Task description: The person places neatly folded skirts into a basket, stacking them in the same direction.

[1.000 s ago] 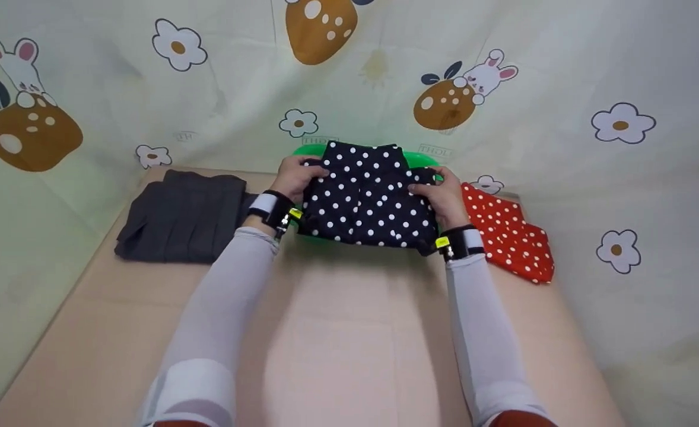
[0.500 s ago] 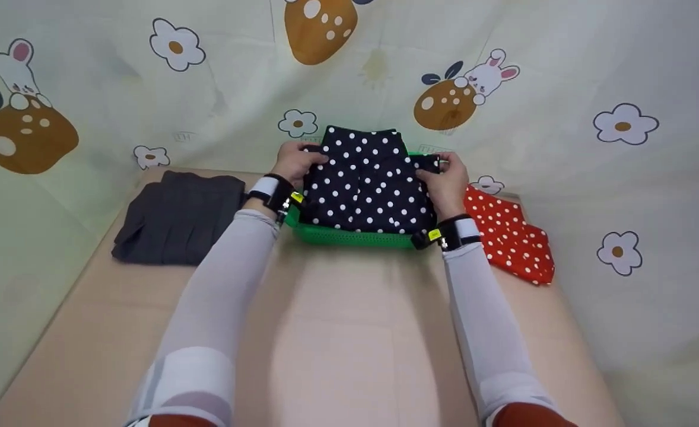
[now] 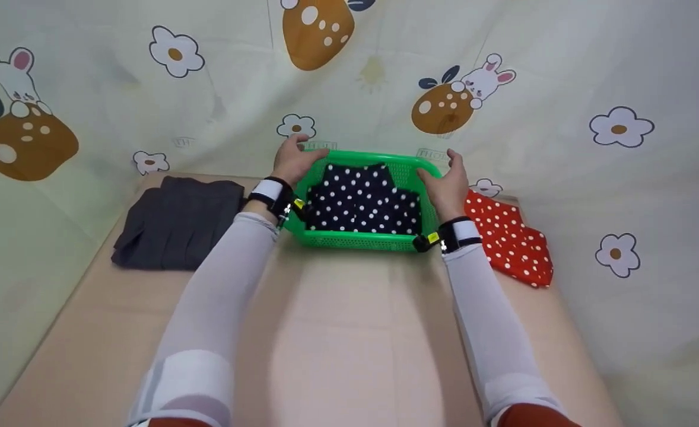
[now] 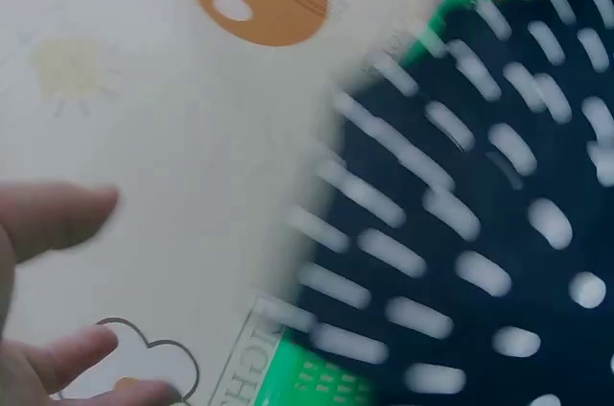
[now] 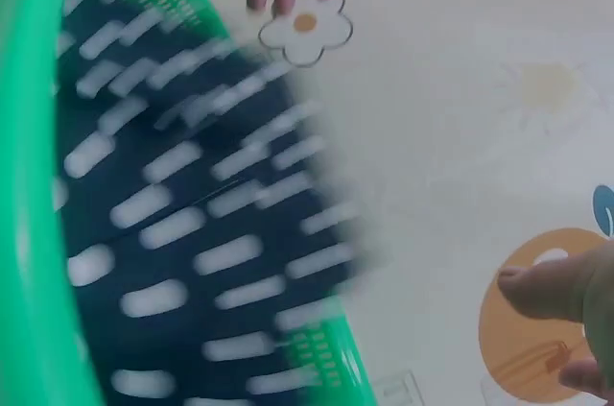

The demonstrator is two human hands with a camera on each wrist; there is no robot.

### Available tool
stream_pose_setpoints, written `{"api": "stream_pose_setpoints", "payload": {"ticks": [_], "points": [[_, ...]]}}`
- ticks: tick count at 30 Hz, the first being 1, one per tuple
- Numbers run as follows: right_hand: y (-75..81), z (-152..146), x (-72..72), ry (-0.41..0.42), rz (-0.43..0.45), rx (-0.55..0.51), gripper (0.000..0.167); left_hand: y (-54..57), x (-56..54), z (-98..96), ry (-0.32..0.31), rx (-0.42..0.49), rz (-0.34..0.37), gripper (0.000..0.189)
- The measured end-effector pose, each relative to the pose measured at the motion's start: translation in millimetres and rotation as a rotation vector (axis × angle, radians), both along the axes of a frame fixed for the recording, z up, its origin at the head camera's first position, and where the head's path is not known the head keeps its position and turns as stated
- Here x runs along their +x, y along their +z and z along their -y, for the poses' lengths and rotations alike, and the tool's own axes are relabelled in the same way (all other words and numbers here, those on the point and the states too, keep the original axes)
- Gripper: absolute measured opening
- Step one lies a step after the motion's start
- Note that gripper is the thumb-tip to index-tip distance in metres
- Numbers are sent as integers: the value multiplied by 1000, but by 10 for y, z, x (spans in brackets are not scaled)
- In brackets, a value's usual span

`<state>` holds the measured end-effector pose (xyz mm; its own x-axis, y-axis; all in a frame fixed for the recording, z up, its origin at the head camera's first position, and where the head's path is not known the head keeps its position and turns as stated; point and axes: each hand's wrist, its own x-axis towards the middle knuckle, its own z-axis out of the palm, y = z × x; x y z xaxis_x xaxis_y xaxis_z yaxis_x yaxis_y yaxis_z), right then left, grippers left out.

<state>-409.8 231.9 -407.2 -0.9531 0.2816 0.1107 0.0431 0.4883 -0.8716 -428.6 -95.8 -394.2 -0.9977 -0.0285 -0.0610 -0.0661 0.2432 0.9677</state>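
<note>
the cloth (image 3: pixel 361 201) is dark with white polka dots, folded into a stepped shape, narrow at the far end and wider at the near end. it lies inside the basket (image 3: pixel 355 239), wholly within the rim, and blurs in both wrist views. the basket is bright green, rounded at the corners, with perforated walls, upright on the counter (image 3: pixel 343 332).

The head view looks forward and down over a table (image 3: pixel 337 332); both wrist views, much nearer, share dotted cloth (image 3: pixel 361 201) and patterned backdrop (image 4: pixel 221 128).
</note>
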Motion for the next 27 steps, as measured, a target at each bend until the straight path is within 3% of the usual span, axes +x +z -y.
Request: {"api": "stream_pose_setpoints", "payload": {"ticks": [8,14,17,22,27], "points": [[-63,89,141,11,-31,73,75,-60,110,74,-46,34,-64,71],[-130,224,332,105,-2,108,74,-158,275,56,-46,-48,-128,75],[-165,291,545,153,11,76,76,-212,413,14,-62,-130,-189,77],[-288,399,1027,266,-32,7,73,-297,714,-106,-135,-228,-279,80],[-427,491,1450,381,-117,90,67,-366,1065,-233,-188,-240,-411,76]]}}
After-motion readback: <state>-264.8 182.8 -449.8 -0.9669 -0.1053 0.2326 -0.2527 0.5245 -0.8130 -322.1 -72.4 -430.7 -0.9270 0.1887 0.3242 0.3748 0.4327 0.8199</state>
